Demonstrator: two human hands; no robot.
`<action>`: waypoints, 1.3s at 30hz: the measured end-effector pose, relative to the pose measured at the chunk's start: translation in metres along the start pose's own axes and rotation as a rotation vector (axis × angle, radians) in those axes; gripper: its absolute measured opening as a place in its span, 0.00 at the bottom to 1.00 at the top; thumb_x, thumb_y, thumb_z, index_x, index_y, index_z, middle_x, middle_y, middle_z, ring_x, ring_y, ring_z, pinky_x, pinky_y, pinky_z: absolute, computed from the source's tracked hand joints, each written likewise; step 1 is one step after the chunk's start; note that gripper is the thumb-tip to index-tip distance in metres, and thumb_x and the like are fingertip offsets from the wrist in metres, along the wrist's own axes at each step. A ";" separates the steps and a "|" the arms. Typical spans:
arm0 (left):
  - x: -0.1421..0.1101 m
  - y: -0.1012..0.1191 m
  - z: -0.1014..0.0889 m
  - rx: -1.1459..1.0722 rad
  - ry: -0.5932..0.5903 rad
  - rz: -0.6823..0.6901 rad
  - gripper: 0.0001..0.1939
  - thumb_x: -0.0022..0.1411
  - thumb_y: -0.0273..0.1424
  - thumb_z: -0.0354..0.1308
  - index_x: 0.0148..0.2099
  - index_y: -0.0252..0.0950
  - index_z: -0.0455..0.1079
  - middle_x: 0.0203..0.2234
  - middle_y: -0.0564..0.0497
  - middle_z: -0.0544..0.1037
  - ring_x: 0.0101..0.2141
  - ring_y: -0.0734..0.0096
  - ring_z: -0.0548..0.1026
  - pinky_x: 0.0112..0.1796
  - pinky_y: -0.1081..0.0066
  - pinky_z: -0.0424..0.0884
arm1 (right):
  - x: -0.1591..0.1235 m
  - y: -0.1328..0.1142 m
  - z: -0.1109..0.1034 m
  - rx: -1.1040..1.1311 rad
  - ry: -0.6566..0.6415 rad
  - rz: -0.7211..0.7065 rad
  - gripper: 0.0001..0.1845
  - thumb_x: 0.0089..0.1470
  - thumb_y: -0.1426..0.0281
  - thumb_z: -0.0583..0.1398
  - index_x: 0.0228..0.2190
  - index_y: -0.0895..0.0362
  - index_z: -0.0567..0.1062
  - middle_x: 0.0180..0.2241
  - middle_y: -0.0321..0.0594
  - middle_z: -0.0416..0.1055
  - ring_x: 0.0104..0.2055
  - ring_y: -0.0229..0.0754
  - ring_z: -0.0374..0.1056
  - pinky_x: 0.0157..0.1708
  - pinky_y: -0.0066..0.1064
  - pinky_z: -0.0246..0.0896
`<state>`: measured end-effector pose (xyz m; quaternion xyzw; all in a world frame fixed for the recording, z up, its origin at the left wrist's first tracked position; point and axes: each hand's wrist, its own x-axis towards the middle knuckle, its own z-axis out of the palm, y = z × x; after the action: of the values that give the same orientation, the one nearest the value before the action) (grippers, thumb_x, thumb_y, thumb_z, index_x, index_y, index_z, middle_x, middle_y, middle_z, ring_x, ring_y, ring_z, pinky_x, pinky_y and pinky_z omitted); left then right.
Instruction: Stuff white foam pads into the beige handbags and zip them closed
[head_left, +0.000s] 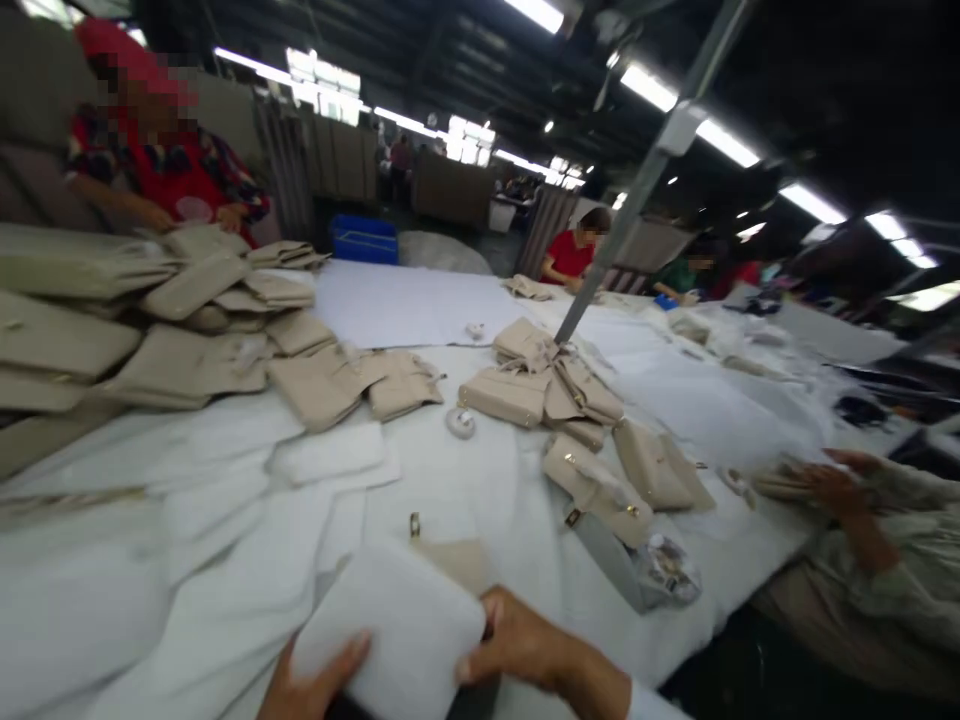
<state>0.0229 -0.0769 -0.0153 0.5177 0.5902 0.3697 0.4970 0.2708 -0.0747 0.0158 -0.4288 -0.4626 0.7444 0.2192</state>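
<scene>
White foam sheet (390, 625) is held between the left hand (315, 682) and right hand (529, 640), both closed on its edges, above a single beige handbag (450, 562) with a gold clasp (414, 524). Beyond it, two more beige handbags (626, 475) lie uncovered beside a heap of about six (540, 385); a larger overlapping pile (195, 320) at far left cannot be counted.

**Passage ahead of the hands, bags to the right**

From the foam pad (390, 625), the left hand (315, 680) and right hand (532, 640) can pass forward over the foam sheets (217, 510), between two groups of beige bags (525, 390). Those bags and a co-worker's hand (840, 487) obstruct the right; a metal pole (630, 230) rises behind the pile.
</scene>
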 end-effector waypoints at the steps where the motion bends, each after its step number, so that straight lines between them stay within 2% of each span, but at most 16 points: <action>1: -0.001 -0.008 0.001 -0.035 -0.034 -0.055 0.20 0.51 0.47 0.59 0.41 0.40 0.72 0.29 0.52 0.77 0.34 0.58 0.75 0.35 0.61 0.75 | 0.002 -0.001 0.000 0.039 -0.027 0.018 0.24 0.35 0.60 0.70 0.34 0.62 0.77 0.29 0.35 0.73 0.33 0.39 0.68 0.37 0.31 0.62; 3: -0.003 -0.021 0.002 -0.209 -0.226 -0.131 0.22 0.48 0.48 0.62 0.35 0.33 0.72 0.26 0.49 0.77 0.30 0.60 0.74 0.32 0.64 0.74 | 0.009 -0.005 -0.001 0.075 -0.083 0.047 0.28 0.35 0.62 0.70 0.41 0.60 0.75 0.33 0.37 0.73 0.37 0.41 0.68 0.39 0.31 0.61; 5: -0.005 -0.028 0.005 -0.311 -0.296 -0.148 0.23 0.47 0.46 0.63 0.33 0.30 0.70 0.26 0.48 0.76 0.28 0.63 0.73 0.29 0.67 0.72 | 0.019 -0.009 0.004 0.038 -0.152 0.093 0.30 0.36 0.64 0.69 0.43 0.59 0.73 0.35 0.39 0.73 0.39 0.43 0.68 0.39 0.32 0.61; 7: -0.006 -0.029 0.008 -0.322 -0.183 -0.123 0.23 0.47 0.45 0.64 0.36 0.29 0.68 0.27 0.48 0.75 0.29 0.65 0.73 0.30 0.68 0.72 | 0.028 -0.008 0.014 -0.026 -0.155 0.109 0.28 0.37 0.64 0.68 0.42 0.60 0.73 0.34 0.40 0.73 0.38 0.45 0.68 0.39 0.35 0.63; 10: -0.006 -0.030 0.015 -0.264 0.105 -0.001 0.37 0.46 0.43 0.65 0.54 0.33 0.58 0.40 0.44 0.73 0.39 0.61 0.73 0.37 0.64 0.73 | 0.037 0.000 0.027 -0.051 0.025 0.050 0.27 0.39 0.65 0.66 0.43 0.61 0.71 0.36 0.41 0.73 0.38 0.46 0.68 0.38 0.37 0.64; 11: -0.007 -0.031 0.018 -0.229 0.175 0.055 0.45 0.45 0.43 0.66 0.60 0.36 0.49 0.48 0.41 0.68 0.45 0.58 0.71 0.39 0.62 0.73 | 0.038 0.002 0.028 -0.052 0.106 0.029 0.29 0.39 0.66 0.65 0.45 0.60 0.69 0.37 0.41 0.73 0.38 0.46 0.68 0.38 0.37 0.64; 13: -0.009 -0.036 0.023 -0.109 0.247 0.169 0.57 0.43 0.44 0.67 0.65 0.41 0.34 0.59 0.36 0.53 0.55 0.51 0.62 0.44 0.57 0.72 | 0.038 0.002 0.025 -0.090 0.240 0.010 0.30 0.39 0.66 0.65 0.46 0.60 0.68 0.38 0.43 0.73 0.39 0.47 0.68 0.38 0.37 0.64; 15: -0.012 -0.043 0.027 0.105 0.214 0.296 0.64 0.38 0.48 0.68 0.66 0.43 0.29 0.63 0.36 0.41 0.60 0.45 0.52 0.50 0.50 0.67 | 0.035 -0.002 0.019 -0.155 0.248 -0.006 0.29 0.39 0.65 0.65 0.45 0.60 0.68 0.40 0.44 0.72 0.40 0.48 0.67 0.38 0.37 0.64; 18: -0.015 -0.050 0.029 0.433 0.053 0.455 0.69 0.31 0.56 0.67 0.67 0.38 0.31 0.63 0.35 0.43 0.61 0.38 0.45 0.56 0.42 0.53 | 0.028 -0.010 0.017 -0.193 0.081 -0.056 0.30 0.40 0.63 0.66 0.46 0.59 0.68 0.41 0.42 0.71 0.42 0.47 0.66 0.39 0.37 0.64; 21: -0.017 -0.054 0.028 0.570 -0.068 0.490 0.73 0.28 0.61 0.64 0.67 0.34 0.31 0.63 0.33 0.46 0.61 0.36 0.45 0.58 0.42 0.49 | 0.025 -0.011 0.025 -0.193 -0.043 -0.089 0.30 0.41 0.61 0.67 0.46 0.58 0.69 0.39 0.39 0.71 0.38 0.43 0.65 0.36 0.32 0.63; 23: -0.019 -0.054 0.025 0.597 -0.152 0.478 0.73 0.28 0.62 0.62 0.67 0.32 0.33 0.62 0.32 0.49 0.61 0.36 0.47 0.57 0.43 0.50 | 0.027 -0.006 0.032 -0.221 -0.046 -0.095 0.25 0.40 0.61 0.67 0.40 0.59 0.72 0.34 0.36 0.70 0.33 0.40 0.64 0.31 0.29 0.61; 26: -0.024 -0.052 0.022 0.576 -0.224 0.436 0.67 0.31 0.61 0.63 0.66 0.32 0.40 0.58 0.32 0.57 0.57 0.40 0.57 0.56 0.45 0.54 | 0.034 0.000 0.039 -0.324 0.043 -0.134 0.18 0.38 0.62 0.68 0.30 0.60 0.72 0.25 0.32 0.64 0.27 0.34 0.58 0.25 0.25 0.54; 29: -0.028 -0.050 0.020 0.505 -0.231 0.422 0.61 0.34 0.59 0.63 0.65 0.36 0.43 0.54 0.37 0.63 0.53 0.45 0.63 0.54 0.48 0.58 | 0.039 -0.004 0.039 -0.393 -0.018 -0.166 0.17 0.39 0.62 0.68 0.22 0.59 0.68 0.21 0.29 0.58 0.24 0.32 0.53 0.22 0.24 0.49; 34: -0.029 -0.047 0.019 0.391 -0.126 0.435 0.72 0.30 0.58 0.66 0.66 0.35 0.28 0.60 0.33 0.50 0.58 0.41 0.55 0.55 0.47 0.56 | 0.049 -0.021 0.034 -0.235 -0.264 -0.007 0.20 0.38 0.59 0.68 0.24 0.59 0.67 0.22 0.30 0.60 0.23 0.32 0.54 0.22 0.24 0.49; 36: -0.030 -0.044 0.020 0.377 -0.103 0.424 0.69 0.29 0.56 0.67 0.65 0.34 0.35 0.58 0.34 0.54 0.56 0.42 0.58 0.54 0.48 0.58 | 0.055 -0.021 0.033 -0.175 -0.326 0.067 0.21 0.37 0.59 0.68 0.27 0.60 0.68 0.24 0.32 0.64 0.25 0.33 0.57 0.24 0.25 0.53; 39: -0.033 -0.041 0.020 0.404 -0.102 0.382 0.50 0.33 0.50 0.68 0.56 0.35 0.57 0.46 0.42 0.69 0.45 0.50 0.68 0.47 0.51 0.65 | 0.061 -0.015 0.036 -0.180 -0.343 0.113 0.23 0.36 0.56 0.68 0.27 0.60 0.68 0.24 0.33 0.64 0.24 0.33 0.57 0.23 0.25 0.54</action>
<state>0.0314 -0.1185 -0.0526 0.7261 0.5180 0.3050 0.3338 0.2064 -0.0418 0.0095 -0.3387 -0.5331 0.7733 0.0560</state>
